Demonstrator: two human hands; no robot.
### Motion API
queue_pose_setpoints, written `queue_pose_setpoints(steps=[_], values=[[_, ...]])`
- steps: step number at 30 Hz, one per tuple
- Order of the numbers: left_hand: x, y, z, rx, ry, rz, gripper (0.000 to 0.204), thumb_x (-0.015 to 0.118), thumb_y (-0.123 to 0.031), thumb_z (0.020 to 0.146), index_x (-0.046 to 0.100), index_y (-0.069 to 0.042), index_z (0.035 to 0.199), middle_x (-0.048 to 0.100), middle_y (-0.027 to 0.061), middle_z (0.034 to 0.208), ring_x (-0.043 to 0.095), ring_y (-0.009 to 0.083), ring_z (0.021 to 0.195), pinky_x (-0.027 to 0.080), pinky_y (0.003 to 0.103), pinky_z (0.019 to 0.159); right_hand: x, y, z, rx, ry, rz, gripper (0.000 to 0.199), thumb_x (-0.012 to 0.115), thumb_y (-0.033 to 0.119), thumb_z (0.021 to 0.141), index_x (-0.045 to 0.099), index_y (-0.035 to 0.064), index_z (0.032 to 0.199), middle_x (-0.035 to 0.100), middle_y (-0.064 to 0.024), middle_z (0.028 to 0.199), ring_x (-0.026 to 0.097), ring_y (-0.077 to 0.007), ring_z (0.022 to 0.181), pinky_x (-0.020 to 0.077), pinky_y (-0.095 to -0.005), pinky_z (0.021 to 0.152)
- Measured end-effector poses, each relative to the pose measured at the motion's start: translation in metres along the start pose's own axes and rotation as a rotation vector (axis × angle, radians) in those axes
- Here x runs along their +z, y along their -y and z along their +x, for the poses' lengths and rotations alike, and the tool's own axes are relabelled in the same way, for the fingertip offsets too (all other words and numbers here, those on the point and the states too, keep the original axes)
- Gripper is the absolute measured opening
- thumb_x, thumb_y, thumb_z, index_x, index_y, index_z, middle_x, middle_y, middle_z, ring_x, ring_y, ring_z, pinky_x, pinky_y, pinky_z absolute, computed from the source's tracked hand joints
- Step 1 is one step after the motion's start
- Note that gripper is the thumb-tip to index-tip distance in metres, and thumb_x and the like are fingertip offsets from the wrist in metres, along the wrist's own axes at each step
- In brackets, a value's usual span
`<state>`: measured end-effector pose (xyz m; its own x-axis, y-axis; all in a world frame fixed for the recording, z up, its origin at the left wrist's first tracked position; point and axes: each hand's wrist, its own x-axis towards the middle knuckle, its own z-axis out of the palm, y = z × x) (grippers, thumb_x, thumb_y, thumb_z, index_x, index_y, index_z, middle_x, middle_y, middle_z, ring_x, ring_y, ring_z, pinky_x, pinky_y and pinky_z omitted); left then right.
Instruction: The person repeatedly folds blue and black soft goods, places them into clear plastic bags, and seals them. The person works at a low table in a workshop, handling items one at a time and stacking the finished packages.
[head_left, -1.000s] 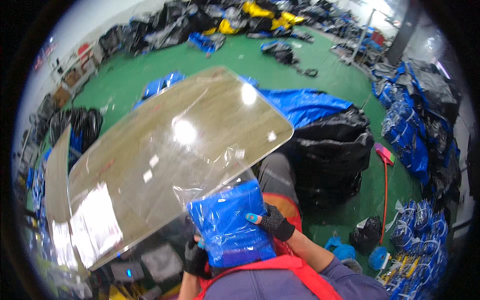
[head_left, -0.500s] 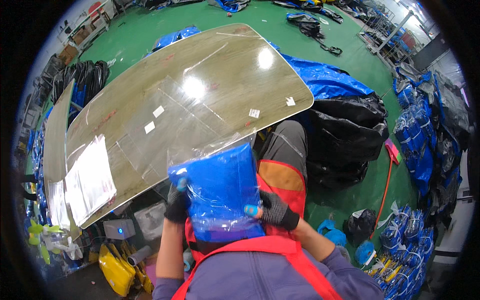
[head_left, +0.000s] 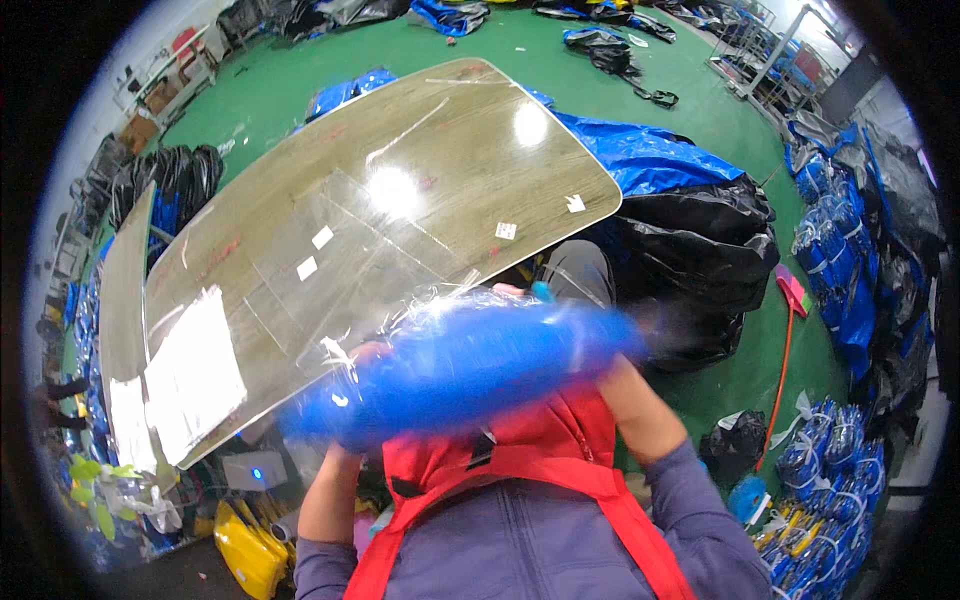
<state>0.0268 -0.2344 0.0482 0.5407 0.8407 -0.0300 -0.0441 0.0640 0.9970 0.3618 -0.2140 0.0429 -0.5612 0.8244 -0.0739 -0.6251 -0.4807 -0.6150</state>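
Observation:
A folded blue sheet in a clear plastic bag point(head_left: 470, 365) is held in front of my red apron point(head_left: 500, 435), tilted up to the right and smeared by motion. The loose clear end of the bag bunches along its far edge. Both forearms run up behind the package. Only a bit of my left hand point(head_left: 370, 351) shows at the bag's far left edge, closed on it. Fingertips of my right hand point(head_left: 511, 291), one wrapped in blue, grip the bag's far edge; the rest is hidden behind the blue bundle.
Ahead stands a wood-grained table point(head_left: 470, 120) with clear plastic bags point(head_left: 340, 240), small white labels point(head_left: 507, 231) and a stack of white sheets point(head_left: 197, 362). Black and blue tarpaulin point(head_left: 680, 240) lies to its right. An orange-handled broom point(head_left: 785, 360) and tied blue bundles point(head_left: 825, 470) are further right.
The package has turned from upright to lying sideways across my body and lifted off my lap. My hands have moved to its far edge, and my right forearm has moved upward.

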Motion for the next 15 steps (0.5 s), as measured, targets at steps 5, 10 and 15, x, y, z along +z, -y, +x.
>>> queue_pose_setpoints(steps=[5, 10, 15], values=[[0.002, -0.038, 0.042, 0.432, -0.325, 1.212, 0.057, 0.071, -0.031, 0.081, 0.054, -0.003, 0.127, 0.048, 0.0248, 0.135, 0.039, 0.0409, 0.131, 0.031, 0.045, 0.109, -0.014, 0.067, 0.044, -0.213, -0.136, -0.639, 0.048, 0.073, 0.032, 0.082, 0.060, 0.0035, 0.119, 0.064, -0.0056, 0.106, 0.060, -0.0115, 0.090, 0.0505, -0.0275, 0.081], [0.014, -0.041, 0.048, -0.006, -0.099, -0.427, 0.079, 0.063, -0.050, 0.086, 0.033, -0.003, 0.141, 0.045, 0.0119, 0.137, 0.049, 0.0207, 0.119, 0.040, 0.036, 0.102, 0.047, 0.097, 0.040, -0.070, -0.123, -0.992, 0.062, 0.076, 0.037, 0.076, 0.057, 0.0016, 0.124, 0.065, -0.0112, 0.111, 0.060, -0.0178, 0.103, 0.0470, -0.0319, 0.094], [0.024, -0.040, 0.046, -0.027, -0.112, -0.133, 0.076, 0.079, -0.035, 0.075, 0.045, -0.004, 0.136, 0.058, 0.0085, 0.125, 0.055, 0.0156, 0.110, 0.044, 0.034, 0.096, 0.091, 0.095, 0.035, 0.125, 0.138, -1.795, 0.104, 0.073, 0.059, 0.070, 0.031, -0.0034, 0.143, 0.048, -0.0287, 0.133, 0.048, -0.0362, 0.125, 0.0375, -0.0377, 0.105]])
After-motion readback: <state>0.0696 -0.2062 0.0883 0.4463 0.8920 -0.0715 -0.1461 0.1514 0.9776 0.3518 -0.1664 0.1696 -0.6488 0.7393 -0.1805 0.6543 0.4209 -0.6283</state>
